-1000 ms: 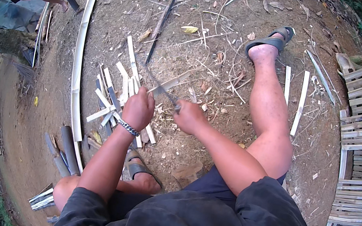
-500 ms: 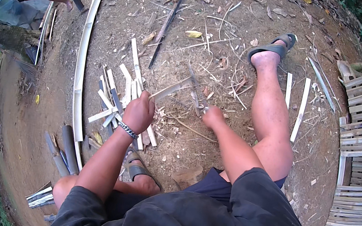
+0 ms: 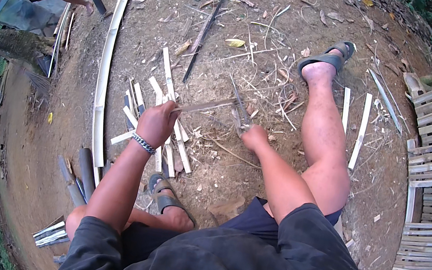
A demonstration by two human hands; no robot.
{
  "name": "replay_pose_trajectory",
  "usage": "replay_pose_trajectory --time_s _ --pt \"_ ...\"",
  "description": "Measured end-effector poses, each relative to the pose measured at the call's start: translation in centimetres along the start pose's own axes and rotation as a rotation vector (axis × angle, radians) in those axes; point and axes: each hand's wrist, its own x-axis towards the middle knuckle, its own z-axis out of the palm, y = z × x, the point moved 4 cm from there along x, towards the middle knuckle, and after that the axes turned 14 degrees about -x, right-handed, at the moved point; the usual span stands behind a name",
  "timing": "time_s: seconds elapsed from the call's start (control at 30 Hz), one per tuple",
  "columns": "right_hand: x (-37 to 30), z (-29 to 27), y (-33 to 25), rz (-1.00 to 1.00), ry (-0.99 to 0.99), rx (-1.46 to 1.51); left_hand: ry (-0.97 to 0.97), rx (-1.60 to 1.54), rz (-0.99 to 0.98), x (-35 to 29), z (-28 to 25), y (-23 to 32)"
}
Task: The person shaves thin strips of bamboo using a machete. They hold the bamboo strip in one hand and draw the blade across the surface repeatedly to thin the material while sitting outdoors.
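My left hand (image 3: 157, 123) grips a strip (image 3: 203, 106); my right hand (image 3: 255, 138), apart from it, a knife (image 3: 240, 100); slats (image 3: 168, 73) lie around the left.

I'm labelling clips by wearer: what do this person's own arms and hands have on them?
Both arms have short, dark, plain-looking sleeves. The left hand has a silver-coloured chain-link bracelet at its wrist; the right hand shows none. Neither wears a glove.
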Motion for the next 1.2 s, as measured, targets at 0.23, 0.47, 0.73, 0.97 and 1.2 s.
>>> replay_pose_trajectory --time_s 0.23,0.47,0.73,0.97,1.2 --pt "-8.4 -4.1 -9.1 -0.362 -0.069 0.131 -0.009 0.085 0.027 0.2 0.5 1.1" --pt "-8.9 -5.8 -6.4 -0.221 -0.139 0.045 -0.120 0.069 0.119 0.0 1.4 2.1" --pt "-9.8 -4.6 -7.6 -0.344 -0.051 -0.086 -0.062 0.038 0.129 -0.5 1.1 1.1" --pt "-9.4 -3.7 -6.0 -0.294 -0.109 -0.021 -0.044 0.007 0.162 -1.1 1.2 0.9" --pt "-8.3 -3.4 -5.2 -0.272 -0.077 -0.047 -0.100 0.036 0.137 -0.6 1.9 1.8"
